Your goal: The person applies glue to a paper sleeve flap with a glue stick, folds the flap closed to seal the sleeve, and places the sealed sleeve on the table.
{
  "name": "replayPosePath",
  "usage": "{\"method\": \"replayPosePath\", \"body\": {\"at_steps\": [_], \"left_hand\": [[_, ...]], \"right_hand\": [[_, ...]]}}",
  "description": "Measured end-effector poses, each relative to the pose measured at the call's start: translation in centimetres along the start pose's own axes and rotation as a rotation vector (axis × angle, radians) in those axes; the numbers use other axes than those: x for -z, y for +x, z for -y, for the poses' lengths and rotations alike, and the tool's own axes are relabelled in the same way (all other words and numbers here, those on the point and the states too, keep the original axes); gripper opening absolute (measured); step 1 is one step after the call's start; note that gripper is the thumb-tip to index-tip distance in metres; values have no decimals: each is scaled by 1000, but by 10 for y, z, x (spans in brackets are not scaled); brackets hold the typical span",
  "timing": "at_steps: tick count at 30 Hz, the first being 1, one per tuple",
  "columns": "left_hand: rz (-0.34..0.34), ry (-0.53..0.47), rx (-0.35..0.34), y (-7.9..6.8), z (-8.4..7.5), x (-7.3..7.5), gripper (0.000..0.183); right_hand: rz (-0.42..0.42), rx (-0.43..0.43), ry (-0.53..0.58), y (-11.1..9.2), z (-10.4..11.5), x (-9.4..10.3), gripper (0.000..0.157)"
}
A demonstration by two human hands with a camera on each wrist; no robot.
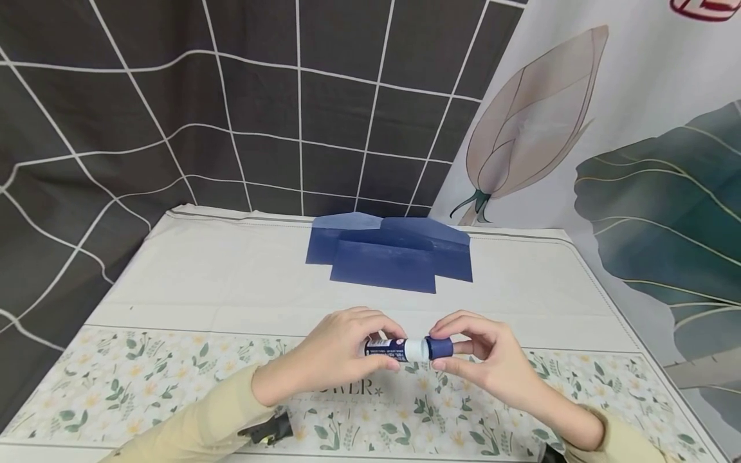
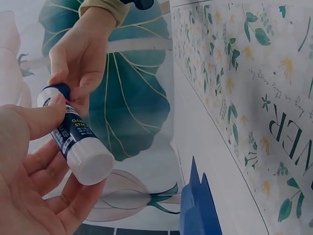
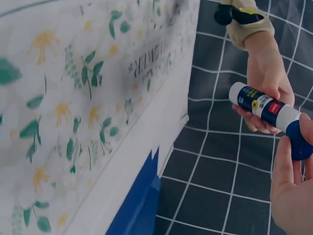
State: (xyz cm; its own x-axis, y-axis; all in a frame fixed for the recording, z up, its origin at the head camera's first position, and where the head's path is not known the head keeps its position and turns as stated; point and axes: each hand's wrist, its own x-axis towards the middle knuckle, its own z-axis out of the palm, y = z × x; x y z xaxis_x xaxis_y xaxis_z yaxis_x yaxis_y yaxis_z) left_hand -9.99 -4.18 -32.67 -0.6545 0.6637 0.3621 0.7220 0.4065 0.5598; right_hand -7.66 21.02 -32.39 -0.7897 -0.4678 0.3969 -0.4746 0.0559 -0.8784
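Observation:
My left hand [image 1: 338, 344] grips the labelled body of a glue stick [image 1: 386, 349], its thumb along the near side. From the right, my right hand [image 1: 494, 363] pinches the dark blue cap [image 1: 441, 348] between thumb and fingers. A pale white collar shows between the label and the cap. The stick lies level above the table's flowered band. The white base of the glue stick [image 2: 92, 164] faces the left wrist camera, and its printed label turns toward the right wrist camera. Beyond both hands lies a piece of folded dark blue paper [image 1: 382, 265], shaped like an opened-out envelope.
A white cloth with a flowered band covers the table [image 1: 231, 276]. Behind it hangs a dark curtain [image 1: 330, 109] with white grid lines. To the right hangs a pale curtain [image 1: 642, 193] printed with large leaves and a bud.

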Motion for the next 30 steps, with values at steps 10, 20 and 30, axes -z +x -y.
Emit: {"method": "replayPosePath", "body": {"at_steps": [10, 20, 30], "left_hand": [[-25, -18, 34, 0, -1, -1, 36], [-78, -10, 74, 0, -4, -6, 35], [-90, 32, 134, -2, -3, -10, 36]], "right_hand": [[11, 34, 199, -2, -8, 3, 45], [-47, -50, 237, -6, -7, 3, 38], [-47, -61, 200, -8, -7, 7, 39]]}}
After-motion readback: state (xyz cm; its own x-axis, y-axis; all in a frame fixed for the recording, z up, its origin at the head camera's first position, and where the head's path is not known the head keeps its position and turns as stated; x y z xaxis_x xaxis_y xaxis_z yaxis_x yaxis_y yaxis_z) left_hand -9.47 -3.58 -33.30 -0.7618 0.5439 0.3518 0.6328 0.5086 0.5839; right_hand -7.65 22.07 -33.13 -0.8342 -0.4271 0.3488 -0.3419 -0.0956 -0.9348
